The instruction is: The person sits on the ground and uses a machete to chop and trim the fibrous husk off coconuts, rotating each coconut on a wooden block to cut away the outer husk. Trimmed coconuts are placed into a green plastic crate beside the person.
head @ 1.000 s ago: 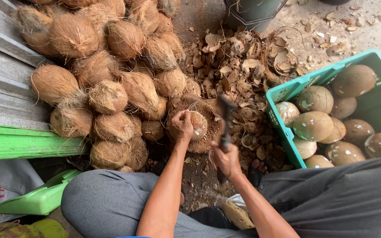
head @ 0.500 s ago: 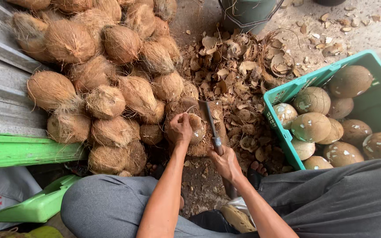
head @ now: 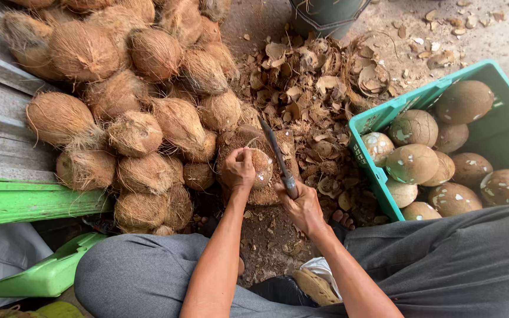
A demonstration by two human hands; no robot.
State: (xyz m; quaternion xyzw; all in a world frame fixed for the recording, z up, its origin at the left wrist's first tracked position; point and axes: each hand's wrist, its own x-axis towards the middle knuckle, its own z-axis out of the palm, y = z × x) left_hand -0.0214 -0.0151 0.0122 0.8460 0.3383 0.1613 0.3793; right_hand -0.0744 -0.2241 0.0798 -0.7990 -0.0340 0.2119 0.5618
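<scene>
The left hand (head: 238, 169) lay on top of a half-husked coconut (head: 258, 168), wrist bent downward, its fingers curled over the near side of the nut and pressing it onto a fibrous chopping block (head: 253, 154). The forearm ran straight back toward the person's grey-trousered knee (head: 136, 277). Just right of the coconut, the right hand (head: 301, 206) was clenched around the handle of a long cleaver (head: 277, 154); the blade slanted up and away from the hand, its edge against the right side of the coconut. The right wrist was slightly cocked, the forearm angling back to the lower edge of the view.

The coconut sat on the block, between the two hands. To its left rose a heap of unhusked coconuts (head: 119, 94), touching the block. Beyond and to the right of the coconut lay a spread of husk chips (head: 319, 94) on the ground. Well to the right stood a green crate (head: 378, 121) holding peeled coconuts (head: 413, 162).

The left hand's fingertips were hidden behind the coconut, and the cleaver's handle was mostly covered by the right fist. The crate was cut off at the right border, and a dark bucket (head: 325, 15) beyond the chips was cut off at the top. Both elbows fell outside the view.
</scene>
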